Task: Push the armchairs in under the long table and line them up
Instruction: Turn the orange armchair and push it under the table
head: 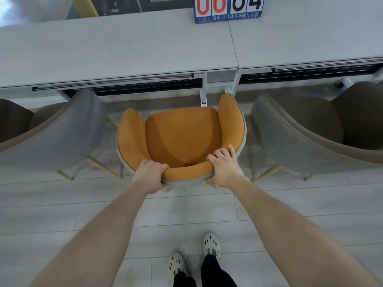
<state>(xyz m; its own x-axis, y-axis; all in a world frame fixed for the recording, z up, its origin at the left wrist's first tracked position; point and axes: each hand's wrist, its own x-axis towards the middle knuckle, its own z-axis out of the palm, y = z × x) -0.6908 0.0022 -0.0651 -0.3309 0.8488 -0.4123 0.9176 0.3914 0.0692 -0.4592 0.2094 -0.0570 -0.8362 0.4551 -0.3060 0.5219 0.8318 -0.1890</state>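
Note:
An orange armchair with a grey outer shell stands in front of the long pale table, its arm tips near the table's edge and its seat out on the floor. My left hand grips the left part of its backrest rim. My right hand grips the right part of the rim, fingers over the top and thumb behind. A grey armchair with a brown seat stands to the left and a similar one to the right, both partly under the table.
White table legs stand just ahead of the orange chair where two tabletops meet. A blue scoreboard with flip numbers sits on the table. My feet in white perforated shoes stand on the pale plank floor behind the chair.

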